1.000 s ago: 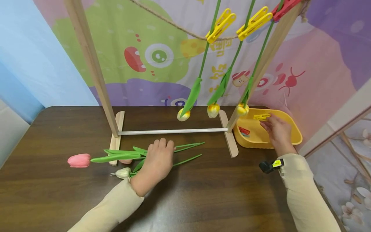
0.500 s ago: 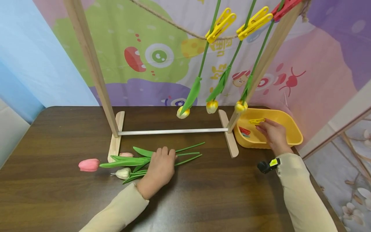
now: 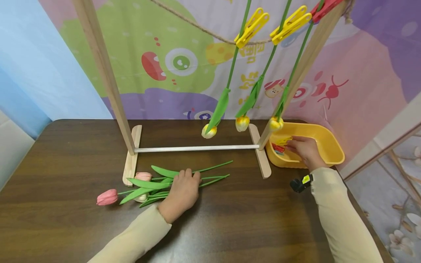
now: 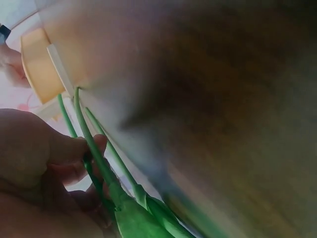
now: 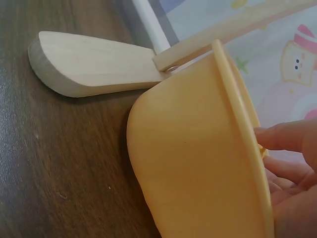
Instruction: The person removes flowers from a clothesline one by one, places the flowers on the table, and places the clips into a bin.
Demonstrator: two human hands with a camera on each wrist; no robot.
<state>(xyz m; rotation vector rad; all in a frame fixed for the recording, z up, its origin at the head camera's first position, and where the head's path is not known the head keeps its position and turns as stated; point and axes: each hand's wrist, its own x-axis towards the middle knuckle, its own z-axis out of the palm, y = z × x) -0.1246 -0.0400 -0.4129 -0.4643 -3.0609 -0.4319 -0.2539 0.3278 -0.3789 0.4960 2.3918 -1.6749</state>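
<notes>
In the head view my left hand [image 3: 182, 190] pinches the stem of an artificial tulip with a pink bloom [image 3: 107, 197], low over the table. A paler pink tulip [image 3: 143, 176] and a white tulip [image 3: 141, 198], partly covered by leaves, lie beside it. Up close, the left wrist view has thumb and fingers [image 4: 99, 144] around a green stem [image 4: 94, 144]. My right hand [image 3: 306, 149] reaches into the yellow basket [image 3: 335, 155] and pinches a yellow clothespin [image 3: 284, 141] near a red clothespin [image 3: 278, 147]. The basket wall [image 5: 193, 148] hides most of that clothespin in the right wrist view.
A wooden frame [image 3: 108, 80] with a white crossbar [image 3: 197, 148] stands behind the flowers. From its rope [image 3: 194, 22] hang yellow-white tulips [image 3: 242, 124], held by yellow clothespins [image 3: 252, 27] and a red one [image 3: 325, 10]. One wooden foot [image 3: 261, 160] stands close beside the basket.
The pink tulip's bloom has swung right and toward the front of the table, its leaves now crossing the white tulip. My right hand has moved left and lower in the basket with the yellow clothespin.
</notes>
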